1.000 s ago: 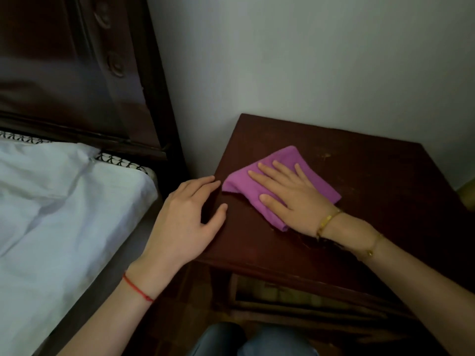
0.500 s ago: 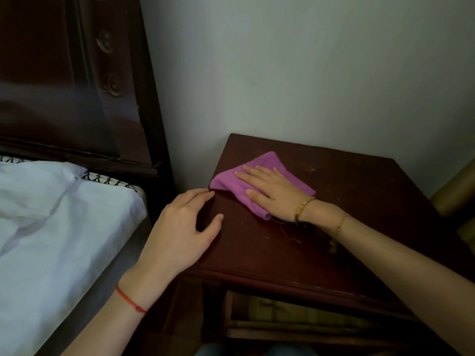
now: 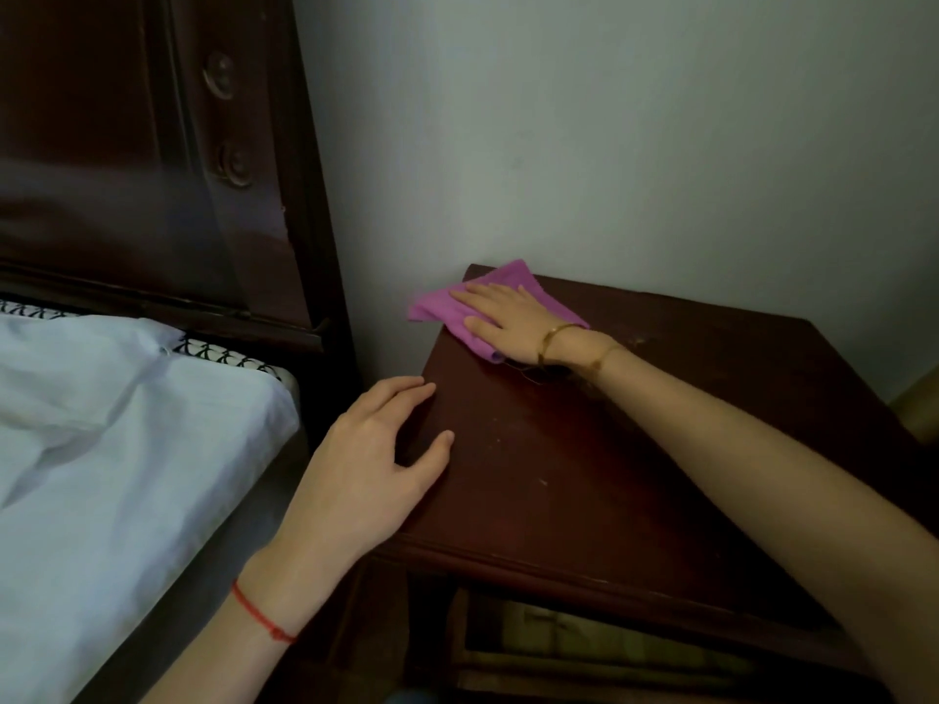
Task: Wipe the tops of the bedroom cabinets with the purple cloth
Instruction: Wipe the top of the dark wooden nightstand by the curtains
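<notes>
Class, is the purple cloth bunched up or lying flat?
Flat: the purple cloth lies pressed on the cabinet top under the right hand.

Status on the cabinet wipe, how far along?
Done: can't tell; no stretch looks clearly cleaner. In hand: right hand presses the purple cloth flat at the cabinet top's back-left corner by the wall; left hand braces the left edge. Left: specks still show mid-top and right; other cabinets out of view.

Purple cloth [image 3: 447, 307]: folded, flat on cabinet top [image 3: 584, 449], far-left corner, one edge overhanging left side. Cabinet: dark red-brown wood, top scuffed w/ pale specks.
</notes>
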{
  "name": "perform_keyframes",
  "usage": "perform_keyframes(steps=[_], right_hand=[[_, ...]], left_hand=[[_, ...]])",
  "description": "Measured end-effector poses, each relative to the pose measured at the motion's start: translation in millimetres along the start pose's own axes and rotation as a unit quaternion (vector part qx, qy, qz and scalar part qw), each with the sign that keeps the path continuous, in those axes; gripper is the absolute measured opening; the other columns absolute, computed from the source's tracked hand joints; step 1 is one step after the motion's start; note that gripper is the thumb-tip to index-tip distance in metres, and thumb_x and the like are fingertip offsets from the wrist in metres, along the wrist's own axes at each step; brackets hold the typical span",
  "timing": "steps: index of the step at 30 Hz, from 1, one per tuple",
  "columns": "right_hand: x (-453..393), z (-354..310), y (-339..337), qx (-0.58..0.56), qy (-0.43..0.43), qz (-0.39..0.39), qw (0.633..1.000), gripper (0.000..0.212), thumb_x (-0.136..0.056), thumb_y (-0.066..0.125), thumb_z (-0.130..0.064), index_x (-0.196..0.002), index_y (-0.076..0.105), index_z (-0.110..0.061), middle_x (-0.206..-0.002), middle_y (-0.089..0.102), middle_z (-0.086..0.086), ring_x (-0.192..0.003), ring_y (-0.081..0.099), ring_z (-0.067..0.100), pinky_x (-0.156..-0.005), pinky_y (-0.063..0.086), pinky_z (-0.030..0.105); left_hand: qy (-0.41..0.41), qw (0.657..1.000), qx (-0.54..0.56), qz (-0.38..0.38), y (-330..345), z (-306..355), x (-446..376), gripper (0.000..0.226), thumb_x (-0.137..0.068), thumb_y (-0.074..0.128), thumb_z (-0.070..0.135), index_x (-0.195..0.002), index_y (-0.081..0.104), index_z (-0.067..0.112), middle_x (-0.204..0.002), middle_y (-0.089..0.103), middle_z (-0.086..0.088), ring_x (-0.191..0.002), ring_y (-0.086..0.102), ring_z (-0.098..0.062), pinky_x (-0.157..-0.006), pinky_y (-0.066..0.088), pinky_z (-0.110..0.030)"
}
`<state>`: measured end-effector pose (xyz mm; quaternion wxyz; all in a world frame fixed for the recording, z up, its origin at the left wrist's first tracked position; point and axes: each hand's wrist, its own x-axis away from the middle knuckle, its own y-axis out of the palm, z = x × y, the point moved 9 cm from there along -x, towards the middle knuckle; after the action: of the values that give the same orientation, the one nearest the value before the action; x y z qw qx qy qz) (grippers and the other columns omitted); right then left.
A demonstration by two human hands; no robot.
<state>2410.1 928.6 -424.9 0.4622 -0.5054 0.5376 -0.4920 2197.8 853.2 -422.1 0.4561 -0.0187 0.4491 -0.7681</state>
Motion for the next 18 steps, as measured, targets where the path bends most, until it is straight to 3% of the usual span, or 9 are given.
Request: perform_keyframes(steps=[6,14,18], right_hand=[[-24,63,-8,0.007,0.110,-0.001,0.994,0.052,-0.100,0.026,-0.043,-0.150,0.019,-0.028,-0.158,0.015,-0.001,-0.145,0.014,0.022,-0.117,0.007,0.045],[-19,3,-1,0.002,-0.007,0.004,1.000,0.051,-0.101,0.027,-0.043,-0.149,0.022,-0.028,-0.158,0.017,-0.002,-0.145,0.015,0.019,-0.118,0.008,0.046],[12,44,-4,0.013,0.079,-0.009,0.997,0.053,-0.100,0.023,-0.046,-0.150,0.014,-0.030,-0.159,0.011,-0.002,-0.146,0.011,0.021,-0.119,0.004,0.044]], left_hand=[[-0.005,1.000,-0.003,-0.001,0,0,1,0.060,-0.081,0.047,0.060,-0.134,0.055,0.031,-0.135,0.046,0.025,-0.122,0.046,0.003,-0.102,0.033,-0.014],[-0.004,1.000,0.007,0.000,0,-1,0,0.064,-0.077,0.043,0.065,-0.131,0.057,0.032,-0.133,0.047,0.026,-0.120,0.048,0.002,-0.102,0.037,-0.018],[-0.007,1.000,0.011,-0.004,0,-1,0,0.062,-0.079,0.047,0.061,-0.131,0.057,0.030,-0.134,0.048,0.024,-0.121,0.048,0.000,-0.102,0.036,-0.018]])
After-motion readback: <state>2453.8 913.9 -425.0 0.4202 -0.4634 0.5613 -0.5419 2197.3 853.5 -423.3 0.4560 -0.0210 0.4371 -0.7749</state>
